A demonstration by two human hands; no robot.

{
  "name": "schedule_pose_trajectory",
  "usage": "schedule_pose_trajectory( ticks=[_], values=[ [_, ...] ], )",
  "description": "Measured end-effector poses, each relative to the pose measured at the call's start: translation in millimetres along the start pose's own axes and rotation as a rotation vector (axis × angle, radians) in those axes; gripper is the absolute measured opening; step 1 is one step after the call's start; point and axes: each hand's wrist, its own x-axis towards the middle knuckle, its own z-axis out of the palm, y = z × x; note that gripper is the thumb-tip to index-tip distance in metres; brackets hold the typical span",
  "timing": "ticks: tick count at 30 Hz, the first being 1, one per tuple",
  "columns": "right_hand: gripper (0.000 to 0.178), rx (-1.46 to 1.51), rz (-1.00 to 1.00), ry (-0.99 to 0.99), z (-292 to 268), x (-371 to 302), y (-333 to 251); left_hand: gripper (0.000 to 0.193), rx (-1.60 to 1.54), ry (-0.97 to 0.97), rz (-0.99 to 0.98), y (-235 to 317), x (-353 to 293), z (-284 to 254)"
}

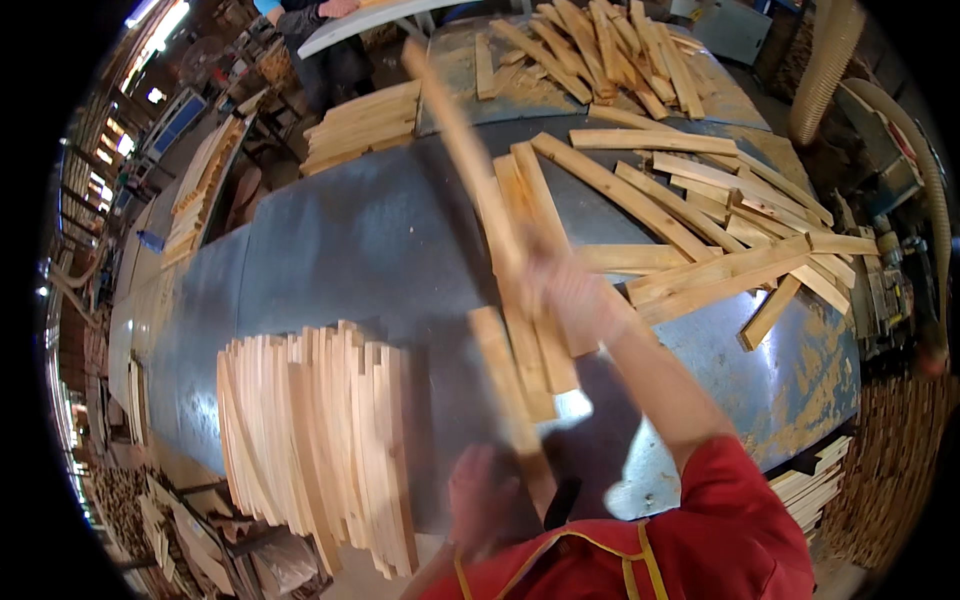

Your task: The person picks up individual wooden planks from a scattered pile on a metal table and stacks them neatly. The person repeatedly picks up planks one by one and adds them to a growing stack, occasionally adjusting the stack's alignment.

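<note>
My right hand (pixel 575 298), smeared by motion, is closed on the near end of a long wooden slat (pixel 460 140), which points toward the far side of the table. Below that hand, a few slats (pixel 540 200) lie lengthwise on the metal table. Close to my body, my left hand (pixel 478 495) hangs low beside another slat (pixel 508 385); its fingers are too blurred to read, and whether it touches the wood does not show. Just left of it sits a row of pale slats (pixel 310 430) packed side by side, their ends uneven.
A loose heap of slats (pixel 720 210) spreads over the table's right side, with another pile (pixel 610 50) at the far end. Stacked boards (pixel 362 125) stand at the far left edge. Sawdust covers the right tabletop (pixel 800 390). A ribbed hose (pixel 828 70) hangs at right; a person (pixel 320 50) stands beyond.
</note>
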Motion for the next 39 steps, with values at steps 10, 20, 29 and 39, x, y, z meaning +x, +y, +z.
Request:
schedule_pose_trajectory(
  ticks=[10,20,29,39],
  values=[
    [0.081,-1.452,-0.153,-0.159,-138.8,-21.9,90.7,0.081,0.147,0.104,-0.271,23.3,99.4,10.8],
    [0.076,-0.518,0.394,0.109,-2.2,-68.5,82.0,0.084,-0.531,0.205,-0.410,-84.3,8.0,13.6],
    [0.051,0.635,0.548,0.083,121.5,-163.7,30.7,0.083,-1.167,-0.012,-0.158,-113.3,-41.3,-17.5],
    [0.047,-0.485,0.077,-0.898,216.6,-362.7,94.9,0.088,0.297,0.054,-0.215,-68.6,-5.9,-52.2]
  ],
)
